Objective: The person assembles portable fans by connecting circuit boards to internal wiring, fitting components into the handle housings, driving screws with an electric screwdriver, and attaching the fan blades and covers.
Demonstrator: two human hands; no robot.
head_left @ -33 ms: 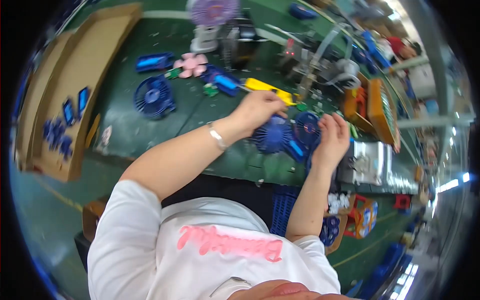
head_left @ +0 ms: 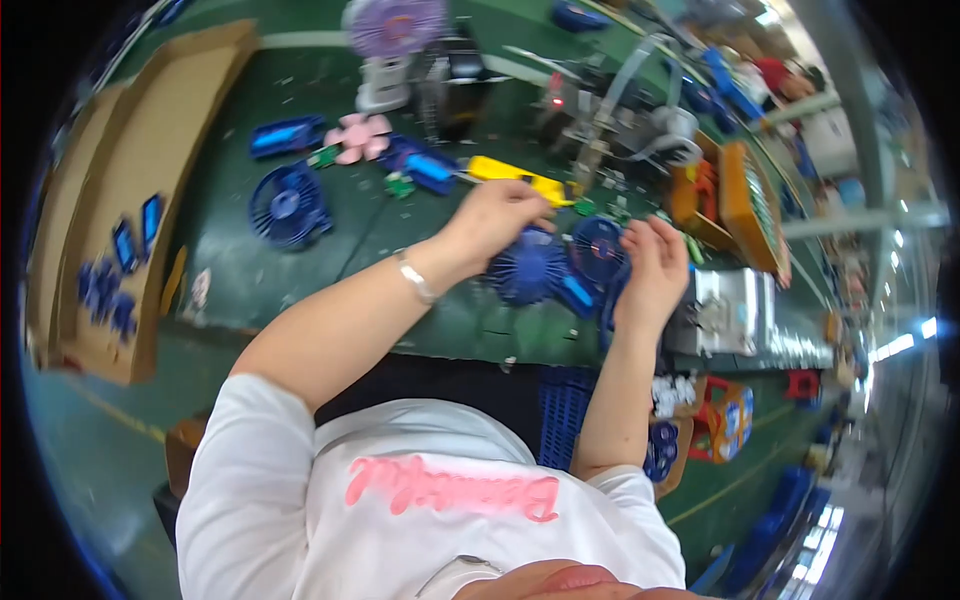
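My left hand (head_left: 497, 220) has its thumb and fingers pinched together just above a round blue fan guard (head_left: 526, 266). What lies between those fingertips is hidden. Beside that guard is an open blue fan housing (head_left: 598, 250), with a bright blue battery-like block (head_left: 578, 296) below it. Curled fingers of my right hand (head_left: 652, 272) close at the right edge of the housing, and a dark blue part runs along the thumb side. Just beyond my left fingers lies a yellow tool (head_left: 515, 178), with its thin shaft pointing left.
More blue fan parts (head_left: 288, 204), a pink fan blade (head_left: 358, 137) and small green circuit boards (head_left: 399, 185) lie left. A cardboard tray (head_left: 200, 130) stands far left. A purple-and-white fan (head_left: 395, 30), a bench machine (head_left: 590, 120) and an orange bin (head_left: 750, 205) stand farther back.
The whole scene sits slightly farther left in the picture, as if the view turned a little. Both hands keep nearly the same place over the fan parts.
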